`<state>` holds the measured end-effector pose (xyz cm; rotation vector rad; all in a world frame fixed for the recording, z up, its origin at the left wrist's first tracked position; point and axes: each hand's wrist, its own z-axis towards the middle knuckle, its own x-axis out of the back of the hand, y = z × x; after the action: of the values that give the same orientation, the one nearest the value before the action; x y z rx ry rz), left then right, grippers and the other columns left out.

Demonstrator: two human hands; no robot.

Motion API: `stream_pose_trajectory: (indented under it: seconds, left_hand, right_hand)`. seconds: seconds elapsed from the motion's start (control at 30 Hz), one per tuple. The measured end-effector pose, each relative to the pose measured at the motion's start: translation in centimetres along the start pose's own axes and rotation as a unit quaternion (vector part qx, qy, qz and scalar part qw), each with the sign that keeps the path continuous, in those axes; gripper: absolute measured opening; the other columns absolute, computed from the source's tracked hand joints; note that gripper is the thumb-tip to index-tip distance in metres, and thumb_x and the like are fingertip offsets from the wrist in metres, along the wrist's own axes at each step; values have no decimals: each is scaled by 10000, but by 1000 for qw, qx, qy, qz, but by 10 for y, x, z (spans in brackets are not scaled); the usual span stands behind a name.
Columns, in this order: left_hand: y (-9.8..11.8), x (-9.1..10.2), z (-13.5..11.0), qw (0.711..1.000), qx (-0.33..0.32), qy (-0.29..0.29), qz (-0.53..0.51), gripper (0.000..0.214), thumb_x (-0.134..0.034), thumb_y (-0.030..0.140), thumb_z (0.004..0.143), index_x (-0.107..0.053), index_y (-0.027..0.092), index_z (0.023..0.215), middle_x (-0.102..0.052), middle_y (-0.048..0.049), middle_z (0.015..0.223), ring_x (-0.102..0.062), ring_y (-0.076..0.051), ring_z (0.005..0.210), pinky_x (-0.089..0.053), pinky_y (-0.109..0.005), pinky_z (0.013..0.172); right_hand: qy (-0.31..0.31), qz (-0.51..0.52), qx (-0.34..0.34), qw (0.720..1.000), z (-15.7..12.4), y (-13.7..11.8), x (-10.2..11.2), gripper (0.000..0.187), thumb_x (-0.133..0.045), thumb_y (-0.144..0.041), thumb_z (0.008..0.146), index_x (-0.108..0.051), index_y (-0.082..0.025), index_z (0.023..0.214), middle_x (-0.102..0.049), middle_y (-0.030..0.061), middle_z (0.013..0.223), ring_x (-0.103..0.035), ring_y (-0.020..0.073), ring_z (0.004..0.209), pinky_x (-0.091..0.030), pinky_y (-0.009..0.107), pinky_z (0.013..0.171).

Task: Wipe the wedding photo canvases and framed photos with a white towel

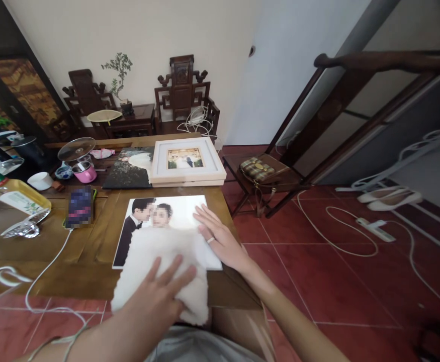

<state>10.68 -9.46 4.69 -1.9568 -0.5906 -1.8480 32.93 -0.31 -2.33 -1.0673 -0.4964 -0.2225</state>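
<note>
A photo print of two people in formal wear lies flat on the wooden table before me. Over its lower part spreads a white fluffy cloth, which hangs past the table's near edge. My left hand rests on top of the cloth, fingers spread and flat. On the photo's right side lies my right hand, fingers stretched out and a ring on one of them. The cloth hides the lower middle of the photo.
Behind the photo are white framed pictures, stacked, and a dark picture panel. To the left stand a phone on a white cable, an oil-like bottle and a pink cup. A chair with a plaid bag stands right.
</note>
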Motion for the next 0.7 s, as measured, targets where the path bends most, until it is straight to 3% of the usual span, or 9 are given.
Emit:
stream_pose_trajectory:
  seconds: [0.17, 0.37, 0.47, 0.57, 0.7]
  left_hand:
    - [-45, 19, -17, 994, 81, -53, -58, 257, -522, 119, 909, -728, 246, 997, -381, -32, 1534, -307, -296, 1430, -328, -501, 1127]
    - [-127, 22, 8, 983, 148, -28, -102, 373, -319, 258, 1014, -592, 248, 1267, -296, -46, 1572, -150, -270, 1481, -188, -556, 1164]
    - [-156, 12, 14, 976, 193, 0, -105, 388, -309, 310, 1014, -613, 229, 1243, -388, -61, 1530, -173, -296, 1475, -155, -579, 1160]
    - [-156, 5, 1, 973, 196, 35, -117, 402, -312, 364, 1012, -651, 216, 1168, -477, -76, 1470, -216, -288, 1465, -184, -562, 1158]
    - [-122, 5, -39, 974, 166, 98, -118, 364, -324, 327, 1007, -628, 178, 1142, -366, -101, 1535, -220, -243, 1466, -222, -497, 1166]
  right_hand:
    - [-8, -28, 17, 999, 0, 2, 0, 432, -476, -382, 966, -539, -226, 1364, -442, 111, 1491, -298, 260, 1438, -293, 530, 1159]
    - [-9, -41, 20, 999, 0, 3, 0, 421, -479, -332, 960, -542, -193, 1353, -453, 134, 1480, -297, 248, 1439, -300, 515, 1156]
    - [-13, -44, 12, 999, 1, 2, -1, 419, -482, -325, 956, -546, -191, 1347, -449, 143, 1481, -297, 251, 1438, -286, 527, 1154]
    - [-21, -70, -5, 997, 1, 2, -1, 418, -479, -319, 955, -528, -232, 1361, -449, 128, 1482, -294, 275, 1437, -170, 631, 1147]
    - [-39, -120, -7, 992, -1, 1, 0, 441, -443, -282, 964, -471, -232, 1402, -419, 135, 1501, -262, 306, 1445, -75, 723, 1104]
